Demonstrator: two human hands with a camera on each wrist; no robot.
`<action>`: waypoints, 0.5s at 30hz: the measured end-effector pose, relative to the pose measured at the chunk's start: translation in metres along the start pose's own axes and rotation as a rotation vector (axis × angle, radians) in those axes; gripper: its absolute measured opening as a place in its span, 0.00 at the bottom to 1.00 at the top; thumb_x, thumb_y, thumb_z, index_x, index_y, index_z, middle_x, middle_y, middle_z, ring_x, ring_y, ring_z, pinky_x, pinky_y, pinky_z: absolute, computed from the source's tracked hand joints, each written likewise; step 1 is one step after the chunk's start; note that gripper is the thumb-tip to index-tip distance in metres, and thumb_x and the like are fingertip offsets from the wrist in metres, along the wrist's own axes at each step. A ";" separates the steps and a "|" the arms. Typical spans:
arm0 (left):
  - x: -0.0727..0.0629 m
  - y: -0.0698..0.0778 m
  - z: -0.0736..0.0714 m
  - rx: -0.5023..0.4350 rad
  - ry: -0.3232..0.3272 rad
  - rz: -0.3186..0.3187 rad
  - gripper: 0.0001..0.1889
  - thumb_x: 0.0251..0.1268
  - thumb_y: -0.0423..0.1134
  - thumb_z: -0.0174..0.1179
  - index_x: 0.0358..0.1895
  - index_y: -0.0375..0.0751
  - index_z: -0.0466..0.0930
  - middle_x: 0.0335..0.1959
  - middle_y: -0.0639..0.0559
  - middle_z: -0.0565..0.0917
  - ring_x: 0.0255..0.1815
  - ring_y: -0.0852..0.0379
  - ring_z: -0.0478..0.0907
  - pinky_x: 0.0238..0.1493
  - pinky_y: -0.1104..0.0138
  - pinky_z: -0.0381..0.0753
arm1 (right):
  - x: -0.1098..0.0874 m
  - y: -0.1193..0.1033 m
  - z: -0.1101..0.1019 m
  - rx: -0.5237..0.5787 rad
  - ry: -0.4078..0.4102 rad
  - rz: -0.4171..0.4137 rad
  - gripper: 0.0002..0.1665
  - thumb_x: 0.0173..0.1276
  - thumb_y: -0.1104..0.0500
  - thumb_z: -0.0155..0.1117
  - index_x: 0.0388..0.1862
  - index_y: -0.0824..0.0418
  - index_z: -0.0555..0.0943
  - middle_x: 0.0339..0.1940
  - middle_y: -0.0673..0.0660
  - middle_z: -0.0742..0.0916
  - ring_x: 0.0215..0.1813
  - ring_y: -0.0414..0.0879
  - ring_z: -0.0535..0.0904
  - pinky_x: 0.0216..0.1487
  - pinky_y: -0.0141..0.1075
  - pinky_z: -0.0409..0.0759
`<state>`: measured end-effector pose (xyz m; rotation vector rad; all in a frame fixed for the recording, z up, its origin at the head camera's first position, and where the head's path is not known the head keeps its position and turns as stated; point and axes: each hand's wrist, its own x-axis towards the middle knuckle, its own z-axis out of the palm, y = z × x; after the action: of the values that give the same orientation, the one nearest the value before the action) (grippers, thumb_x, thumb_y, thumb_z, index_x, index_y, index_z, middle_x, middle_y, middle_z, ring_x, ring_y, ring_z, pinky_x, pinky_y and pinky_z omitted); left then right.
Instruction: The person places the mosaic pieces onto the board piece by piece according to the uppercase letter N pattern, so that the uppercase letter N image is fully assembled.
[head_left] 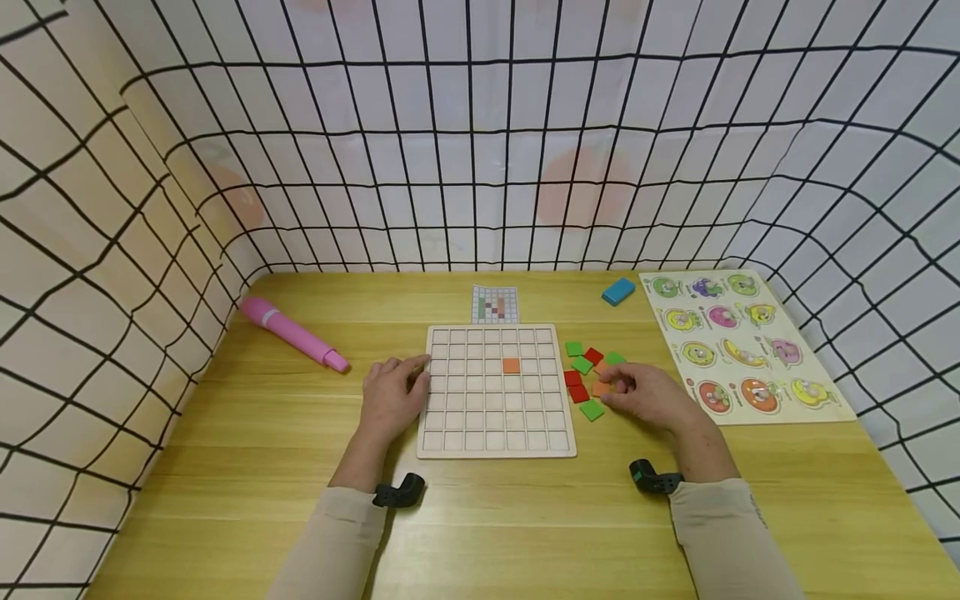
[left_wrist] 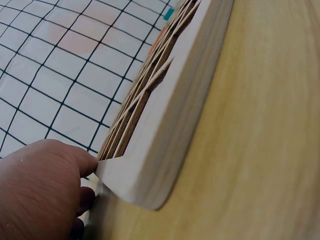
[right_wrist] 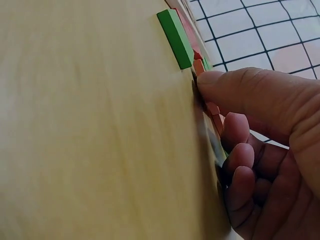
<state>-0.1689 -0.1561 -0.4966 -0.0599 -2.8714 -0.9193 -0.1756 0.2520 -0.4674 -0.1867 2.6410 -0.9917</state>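
Observation:
A pale wooden grid board (head_left: 472, 421) lies in the middle, with one orange tile (head_left: 512, 366) set in a cell. At the board's left edge my left hand (head_left: 392, 400) touches the rim with its fingertips, the fingers relaxed. In the left wrist view the hand (left_wrist: 42, 187) meets the board's corner (left_wrist: 132, 182). On the right, my right hand (head_left: 648, 396) has its thumb and curled forefinger at opposite edges of another orange tile (head_left: 599, 388). Around it lie red tiles (head_left: 578, 393) and green tiles (head_left: 592, 410); the right wrist view shows a green tile (right_wrist: 175, 40) beyond the thumb (right_wrist: 235, 90).
Behind the board lies a small printed pattern card (head_left: 495, 305). A pink microphone-shaped toy (head_left: 296, 335) is at the left, a blue block (head_left: 618, 292) at the back right. A fruit picture sheet (head_left: 738, 346) lies right of the tiles. Grid-patterned cloth (head_left: 487, 158) walls surround the table.

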 end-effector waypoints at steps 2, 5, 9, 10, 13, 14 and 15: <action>0.000 0.000 0.000 0.000 0.002 0.000 0.20 0.74 0.49 0.55 0.64 0.53 0.82 0.48 0.45 0.85 0.50 0.44 0.72 0.55 0.50 0.65 | 0.000 -0.001 0.000 -0.008 0.002 -0.003 0.19 0.71 0.55 0.67 0.56 0.62 0.81 0.36 0.54 0.79 0.37 0.48 0.72 0.40 0.39 0.69; 0.000 -0.001 0.000 -0.002 -0.001 -0.003 0.20 0.75 0.49 0.55 0.65 0.54 0.82 0.49 0.45 0.85 0.50 0.44 0.72 0.57 0.50 0.65 | -0.001 -0.003 -0.002 -0.028 0.010 -0.014 0.19 0.72 0.55 0.67 0.57 0.61 0.80 0.35 0.54 0.80 0.36 0.47 0.72 0.40 0.39 0.70; 0.000 0.001 0.000 -0.003 -0.003 -0.002 0.20 0.74 0.49 0.55 0.65 0.54 0.82 0.50 0.45 0.85 0.51 0.44 0.72 0.57 0.49 0.65 | 0.000 -0.007 -0.004 -0.065 0.037 -0.043 0.18 0.72 0.53 0.66 0.56 0.60 0.80 0.34 0.53 0.80 0.36 0.46 0.73 0.40 0.39 0.70; 0.000 0.001 -0.001 -0.005 -0.002 -0.002 0.20 0.74 0.49 0.55 0.65 0.54 0.82 0.50 0.45 0.85 0.51 0.44 0.72 0.57 0.49 0.65 | 0.000 -0.009 -0.004 -0.073 0.045 -0.051 0.18 0.72 0.53 0.66 0.56 0.60 0.81 0.33 0.52 0.80 0.36 0.46 0.73 0.40 0.38 0.70; -0.001 0.003 -0.002 -0.008 0.004 0.001 0.20 0.74 0.48 0.56 0.65 0.53 0.82 0.50 0.44 0.85 0.51 0.44 0.72 0.56 0.49 0.65 | 0.001 -0.016 -0.003 -0.086 0.059 -0.073 0.18 0.72 0.52 0.66 0.55 0.59 0.81 0.32 0.52 0.80 0.35 0.45 0.73 0.40 0.38 0.70; -0.001 0.003 -0.002 -0.009 0.006 0.001 0.20 0.74 0.48 0.56 0.65 0.53 0.82 0.50 0.44 0.85 0.51 0.44 0.72 0.56 0.49 0.65 | 0.002 -0.019 -0.001 -0.089 0.062 -0.079 0.17 0.72 0.52 0.67 0.55 0.59 0.81 0.32 0.52 0.81 0.34 0.45 0.73 0.39 0.38 0.71; -0.001 0.003 -0.002 -0.008 0.005 0.001 0.20 0.74 0.48 0.56 0.65 0.53 0.82 0.50 0.44 0.85 0.51 0.44 0.72 0.56 0.49 0.65 | 0.002 -0.023 0.000 -0.087 0.060 -0.083 0.17 0.72 0.52 0.67 0.54 0.60 0.81 0.31 0.52 0.81 0.34 0.45 0.73 0.39 0.38 0.71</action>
<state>-0.1675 -0.1550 -0.4938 -0.0597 -2.8631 -0.9298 -0.1775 0.2347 -0.4529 -0.2926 2.7535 -0.9217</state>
